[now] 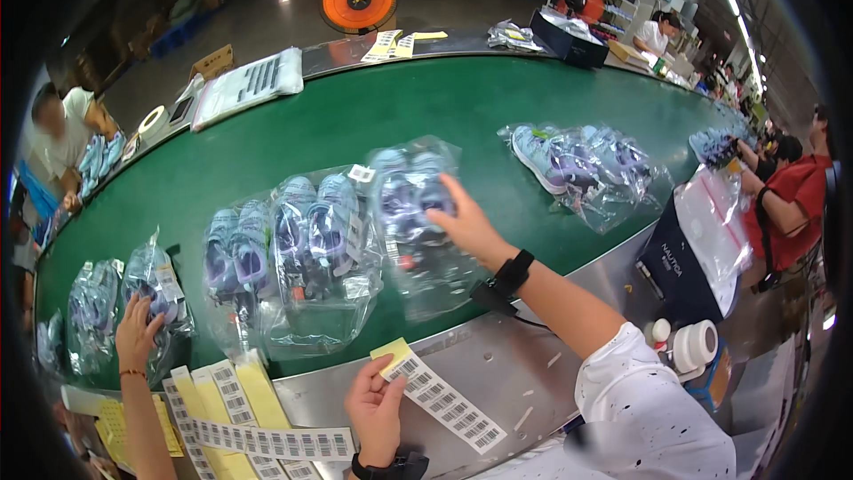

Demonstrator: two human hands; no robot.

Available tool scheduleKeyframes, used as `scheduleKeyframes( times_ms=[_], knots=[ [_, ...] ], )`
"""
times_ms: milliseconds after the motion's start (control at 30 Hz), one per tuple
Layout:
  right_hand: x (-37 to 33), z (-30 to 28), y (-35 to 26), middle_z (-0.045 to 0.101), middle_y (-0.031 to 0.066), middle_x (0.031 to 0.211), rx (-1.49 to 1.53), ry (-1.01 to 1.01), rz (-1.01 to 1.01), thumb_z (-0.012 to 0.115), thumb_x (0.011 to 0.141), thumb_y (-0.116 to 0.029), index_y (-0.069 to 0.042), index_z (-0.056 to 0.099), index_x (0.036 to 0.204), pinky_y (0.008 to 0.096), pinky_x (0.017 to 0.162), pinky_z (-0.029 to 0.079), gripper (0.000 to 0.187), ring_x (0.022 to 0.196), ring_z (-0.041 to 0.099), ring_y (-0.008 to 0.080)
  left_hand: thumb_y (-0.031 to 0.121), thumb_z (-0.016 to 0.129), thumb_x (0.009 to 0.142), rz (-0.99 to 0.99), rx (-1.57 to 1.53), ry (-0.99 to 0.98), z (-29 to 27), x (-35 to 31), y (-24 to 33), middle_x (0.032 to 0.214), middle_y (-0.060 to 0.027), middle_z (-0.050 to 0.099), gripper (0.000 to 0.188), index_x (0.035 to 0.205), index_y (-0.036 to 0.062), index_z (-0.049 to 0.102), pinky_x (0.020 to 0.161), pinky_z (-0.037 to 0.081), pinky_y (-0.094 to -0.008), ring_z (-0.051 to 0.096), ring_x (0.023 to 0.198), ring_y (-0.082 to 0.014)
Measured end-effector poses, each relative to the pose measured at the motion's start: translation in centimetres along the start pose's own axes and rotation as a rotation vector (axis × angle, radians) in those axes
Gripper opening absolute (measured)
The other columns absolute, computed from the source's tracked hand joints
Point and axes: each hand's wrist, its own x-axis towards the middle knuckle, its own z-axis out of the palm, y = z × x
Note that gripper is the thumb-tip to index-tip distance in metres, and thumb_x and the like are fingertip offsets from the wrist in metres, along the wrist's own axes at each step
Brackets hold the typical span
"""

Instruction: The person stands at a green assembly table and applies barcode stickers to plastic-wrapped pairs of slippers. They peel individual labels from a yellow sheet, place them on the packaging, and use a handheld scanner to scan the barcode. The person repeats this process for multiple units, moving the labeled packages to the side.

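My left hand [373, 411] pinches the upper end of a strip of barcode labels [449, 402], whose yellow end shows by the fingertips. On the green belt, my right hand [464, 220] grips the right side of a clear-bagged pair of light blue and purple shoes [404, 197], thumb and index finger on the shoes. That bag is blurred. Just left of it lies another bagged pair [313, 222] with a white label at its top corner, then a further bagged pair [235, 253]. More label strips [233, 400] overlap on the metal edge by my left forearm.
Another person's hand [139, 335] rests on a bagged pair [151, 277] at left. Bagged shoes [582, 164] lie farther right on the belt [498, 93]. A dark box [673, 249] stands at the right edge. Other people work at both ends; an orange fan [359, 0] stands beyond.
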Motion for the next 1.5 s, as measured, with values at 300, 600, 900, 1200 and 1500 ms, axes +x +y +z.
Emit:
scheduleKeyframes(
  times_ms=[300,600,900,1200,1500],
  knots=[
    [-14.5,4.4,-6.0,0.060,0.0102,0.097,-0.313,-0.476,-0.543,0.069,0.080,-0.007,-0.001,0.064,0.097,0.0364,0.077,0.049,0.019,0.093,0.057,0.0274,-0.004,0.059,0.088,0.008,0.026,0.011,-0.7,-0.3,0.2,0.098,-0.0112,0.067,0.027,0.115,-0.0054,0.057,0.073,0.047,-0.0184,0.062,0.085,-0.0083],
    [-16.0,3.9,-4.6,0.062,0.0089,0.094,-0.173,-0.376,-0.311,0.068,0.079,-0.004,-0.002,0.066,0.089,0.0333,0.069,0.049,0.010,0.082,0.059,0.0237,-0.004,0.061,0.087,-0.017,0.177,0.003,-0.6,-0.4,0.1,0.088,-0.0079,0.069,0.021,0.108,-0.0043,0.062,0.063,0.046,-0.0163,0.061,0.075,-0.0053],
    [-16.6,4.0,-4.8,0.059,0.0121,0.093,-0.345,-0.325,-0.597,0.065,0.078,-0.001,0.001,0.060,0.085,0.0352,0.072,0.048,0.009,0.083,0.057,0.0280,-0.007,0.061,0.085,-0.110,0.118,-0.113,-0.4,-0.1,-0.1,0.104,-0.0128,0.065,0.038,0.122,-0.0048,0.051,0.072,0.050,-0.0201,0.064,0.088,-0.0114],
    [-3.3,-2.7,-2.1,0.052,0.0185,0.120,0.795,-0.063,0.324,0.055,0.093,-0.008,0.002,0.052,0.100,0.0384,0.099,0.044,0.013,0.113,0.054,0.0262,-0.009,0.059,0.085,-0.165,0.131,-0.053,0.1,0.5,0.5,0.109,-0.0189,0.062,0.046,0.128,-0.0070,0.044,0.075,0.051,-0.0214,0.064,0.092,-0.0148],
    [11.8,-4.1,6.8,0.060,0.0195,0.110,1.036,-0.250,0.396,0.057,0.091,-0.004,0.001,0.053,0.097,0.0431,0.091,0.051,0.009,0.102,0.061,0.0305,-0.010,0.060,0.083,-0.169,0.153,-0.054,1.0,0.6,0.2,0.110,-0.0146,0.062,0.048,0.128,-0.0045,0.045,0.073,0.050,-0.0194,0.064,0.085,-0.0117]
  ],
)
